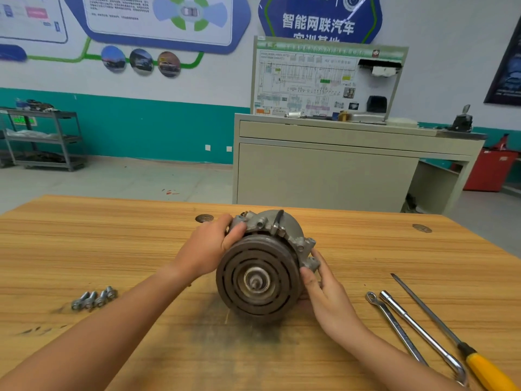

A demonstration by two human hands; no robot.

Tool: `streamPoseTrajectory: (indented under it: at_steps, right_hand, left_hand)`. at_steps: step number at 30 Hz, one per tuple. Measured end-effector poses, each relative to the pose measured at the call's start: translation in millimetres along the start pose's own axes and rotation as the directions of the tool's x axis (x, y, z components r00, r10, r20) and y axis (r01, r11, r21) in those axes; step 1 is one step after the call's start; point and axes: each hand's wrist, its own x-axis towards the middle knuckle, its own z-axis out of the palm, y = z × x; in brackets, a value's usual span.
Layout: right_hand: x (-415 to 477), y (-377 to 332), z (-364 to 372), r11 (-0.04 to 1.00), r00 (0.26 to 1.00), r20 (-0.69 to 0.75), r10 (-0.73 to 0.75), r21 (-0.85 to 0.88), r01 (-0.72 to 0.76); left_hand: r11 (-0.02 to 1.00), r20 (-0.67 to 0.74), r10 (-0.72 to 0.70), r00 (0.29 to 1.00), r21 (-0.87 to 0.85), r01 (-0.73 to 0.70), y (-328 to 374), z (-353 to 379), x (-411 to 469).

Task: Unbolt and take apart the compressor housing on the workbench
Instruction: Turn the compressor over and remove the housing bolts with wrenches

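The compressor (262, 266) lies on its side in the middle of the wooden workbench (112, 238), its dark round clutch plate facing me and its grey aluminium housing pointing away. My left hand (211, 248) grips the housing's upper left edge, thumb over the rim of the plate. My right hand (324, 289) holds the lower right side, fingers against a mounting lug. Several removed bolts (94, 297) lie in a row on the bench to the left.
To the right on the bench lie a ring spanner (394, 325), an L-shaped socket wrench (420, 334) and a yellow-handled screwdriver (451, 334). Behind the bench stand a beige training cabinet (324, 170), a metal shelf cart (42, 136) and a red bin (490, 170).
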Motion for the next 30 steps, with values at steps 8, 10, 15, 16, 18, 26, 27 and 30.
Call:
streamPoseTrajectory:
  at_steps: [8, 10, 15, 16, 18, 26, 27, 30]
  right_hand:
    - [-22, -45, -9, 0.989, 0.994, -0.053, 0.092, 0.122, -0.085]
    - [-28, -54, -14, 0.98, 0.991, -0.015, 0.133, 0.148, -0.13]
    - [-37, -70, -26, 0.949, 0.969, 0.111, 0.219, 0.205, -0.238]
    - [-38, -71, -27, 0.945, 0.964, 0.121, 0.238, 0.202, -0.258]
    - [-37, -75, -28, 0.935, 0.953, 0.143, 0.269, 0.199, -0.294]
    - [-19, -76, -17, 0.894, 0.934, 0.102, 0.343, 0.27, -0.358]
    - [-18, -73, -14, 0.883, 0.931, 0.086, 0.355, 0.296, -0.364]
    - [-17, -64, -9, 0.855, 0.926, 0.054, 0.373, 0.369, -0.365]
  left_hand:
    - [0.996, 0.196, -0.091, 0.976, 0.005, 0.091, 36, -37, -3]
    - [0.99, 0.289, -0.13, 0.949, -0.009, 0.138, 42, -45, -5]
    - [0.953, 0.5, -0.248, 0.83, -0.027, 0.301, 56, -63, -12]
    - [0.947, 0.515, -0.264, 0.815, -0.022, 0.321, 57, -64, -14]
    - [0.935, 0.523, -0.296, 0.799, -0.011, 0.354, 57, -66, -14]
    - [0.807, 0.43, -0.504, 0.749, -0.073, 0.585, 48, -60, -13]
    - [0.821, 0.404, -0.506, 0.762, -0.045, 0.569, 47, -60, -14]
    - [0.885, 0.264, -0.45, 0.853, 0.001, 0.466, 42, -54, -20]
